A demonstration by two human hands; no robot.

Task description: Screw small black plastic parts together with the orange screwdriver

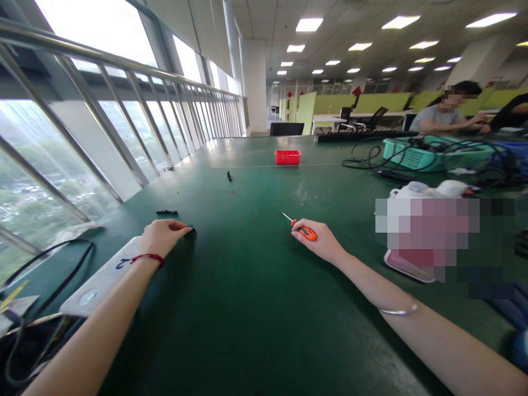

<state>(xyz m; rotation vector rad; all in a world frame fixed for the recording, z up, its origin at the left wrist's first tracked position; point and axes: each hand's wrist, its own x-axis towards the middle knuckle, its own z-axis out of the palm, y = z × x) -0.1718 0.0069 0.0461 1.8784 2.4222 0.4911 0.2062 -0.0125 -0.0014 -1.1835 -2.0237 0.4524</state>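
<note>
My left hand, with a red cord at its wrist, pinches a small black piece at the left of the green table. Just behind that hand lies another short black part. My right hand is closed around an orange and black screwdriver, its thin metal shaft pointing forward and left above the table. Farther back, a small black object rests on the tabletop. What exactly the pinched piece is cannot be made out.
A red tray stands at the far middle. To the right are a teal basket with tangled black cables and a white container, partly blurred out. A white panel lies under my left forearm. A person sits at the far right.
</note>
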